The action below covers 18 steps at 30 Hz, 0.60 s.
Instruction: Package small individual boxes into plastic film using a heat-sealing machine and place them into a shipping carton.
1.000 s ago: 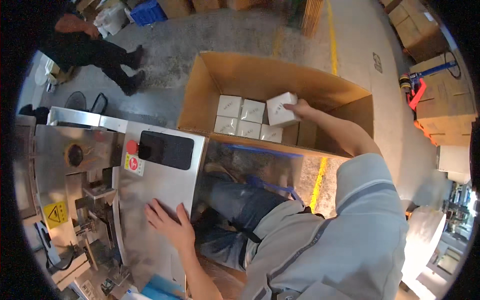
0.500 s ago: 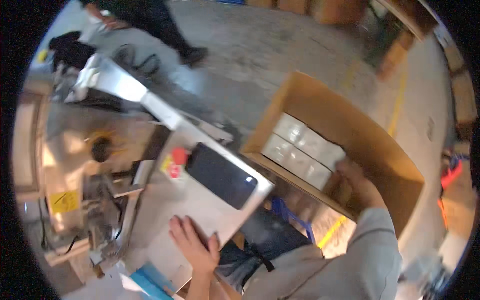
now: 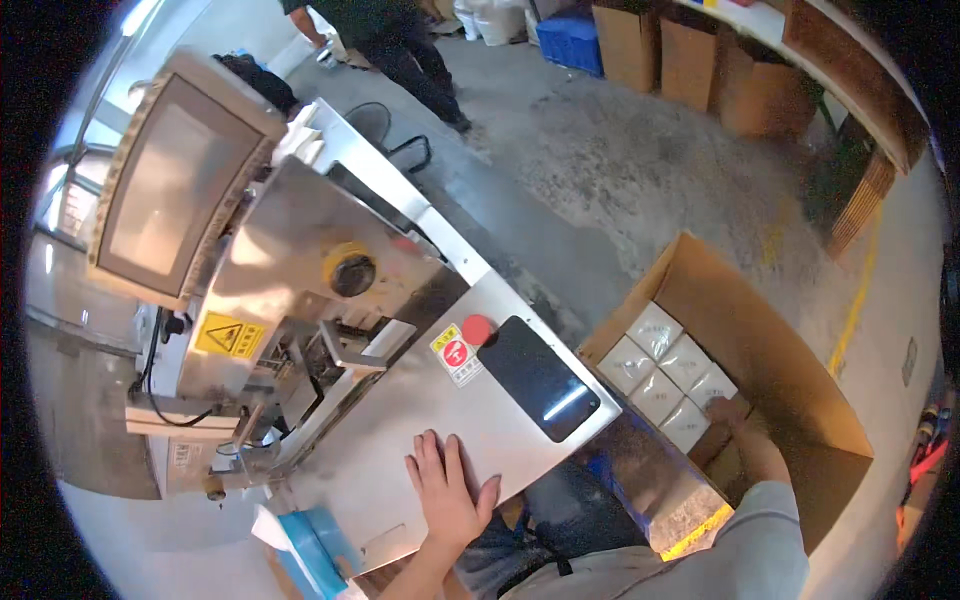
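Observation:
My left hand [image 3: 450, 495] lies flat on the bare metal worktop [image 3: 400, 480], fingers spread and holding nothing. My right arm reaches down into an open cardboard box [image 3: 800, 365]. There my right hand [image 3: 731, 412] touches the nearest corner of a white wrapped pack [image 3: 712, 386]. Its fingertips are hidden against the pack, so I cannot tell whether they grip it. Several such packs sit side by side in two rows against the box's left wall. Bare cardboard shows at the box's near end.
A black phone [image 3: 540, 380] lies on the worktop beside a red button [image 3: 477, 330]. On the left stands a metal machine [image 3: 300, 240] with a yellow warning label. A light-blue box [image 3: 310, 550] is at the worktop's near edge. Another person [image 3: 400, 50] stands beyond; cartons [image 3: 690, 60] line the back.
The view has shifted, so the worktop and box appear further right and lower. My left hand stays flat on the worktop, and my right hand stays at the packs.

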Each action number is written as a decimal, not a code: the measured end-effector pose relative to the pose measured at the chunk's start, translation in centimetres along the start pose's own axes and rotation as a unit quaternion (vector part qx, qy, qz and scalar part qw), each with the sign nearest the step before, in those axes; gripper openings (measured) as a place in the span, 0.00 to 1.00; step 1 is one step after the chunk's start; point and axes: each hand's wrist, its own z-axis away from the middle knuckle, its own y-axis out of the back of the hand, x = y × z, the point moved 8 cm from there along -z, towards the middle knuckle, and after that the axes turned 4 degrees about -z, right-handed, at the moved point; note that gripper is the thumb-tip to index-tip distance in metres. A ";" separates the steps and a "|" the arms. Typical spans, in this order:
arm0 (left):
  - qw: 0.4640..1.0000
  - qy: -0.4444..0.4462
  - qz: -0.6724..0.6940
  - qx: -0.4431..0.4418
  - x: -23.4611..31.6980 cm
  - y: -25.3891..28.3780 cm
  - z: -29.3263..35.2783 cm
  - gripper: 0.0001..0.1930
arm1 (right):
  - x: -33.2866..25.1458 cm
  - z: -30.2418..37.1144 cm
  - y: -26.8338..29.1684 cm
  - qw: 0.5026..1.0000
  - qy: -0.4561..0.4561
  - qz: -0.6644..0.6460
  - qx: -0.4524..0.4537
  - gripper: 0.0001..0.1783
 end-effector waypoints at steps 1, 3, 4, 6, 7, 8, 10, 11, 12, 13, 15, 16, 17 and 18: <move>1.000 0.009 0.008 0.019 -1.8 0.1 0.9 0.43 | 5.3 3.2 4.0 1.000 0.006 0.022 0.015 0.29; 0.999 -0.009 -0.041 0.013 1.1 0.0 0.2 0.43 | -12.8 3.6 8.7 0.956 0.281 -0.059 0.060 0.30; 0.997 0.014 -0.079 0.008 0.4 0.6 1.2 0.43 | -21.6 4.4 14.0 0.950 0.197 -0.236 -0.053 0.23; 0.999 0.003 -0.041 0.026 0.8 0.7 0.7 0.42 | -21.5 7.7 23.0 0.934 0.165 -0.317 -0.009 0.25; 0.999 -0.009 -0.020 0.030 1.1 0.5 0.3 0.41 | -21.4 9.1 26.6 0.926 0.197 -0.322 0.021 0.26; 0.999 0.017 -0.027 0.036 -0.5 0.9 1.6 0.41 | -27.0 11.7 32.8 0.916 0.195 -0.351 0.014 0.24; 0.997 0.014 -0.012 0.071 -0.4 1.2 1.8 0.40 | -28.6 15.8 40.4 0.885 0.242 -0.384 0.099 0.21; 0.997 0.012 -0.006 0.077 -0.5 1.2 2.0 0.40 | -29.3 17.7 43.5 0.869 0.254 -0.403 0.133 0.19; 0.997 0.014 -0.002 0.081 -0.7 1.2 2.3 0.40 | -30.9 20.4 46.0 0.869 0.262 -0.396 0.138 0.19; 0.996 0.015 -0.003 0.089 -0.9 1.1 2.4 0.39 | -32.1 23.8 48.9 0.832 0.281 -0.452 0.159 0.17; 0.994 0.010 0.014 0.110 -1.2 0.9 2.5 0.39 | -33.2 29.3 51.7 0.779 0.313 -0.513 0.176 0.12; 0.992 0.006 0.027 0.122 -1.1 1.2 2.6 0.38 | -34.3 32.1 52.0 0.801 0.322 -0.479 0.160 0.11; 0.990 0.001 0.033 0.138 -1.2 1.6 2.8 0.33 | -35.5 35.0 51.9 0.820 0.332 -0.444 0.141 0.10; 0.989 0.005 0.040 0.142 -1.5 1.7 2.9 0.33 | -36.6 37.2 50.3 0.835 0.318 -0.445 0.052 0.09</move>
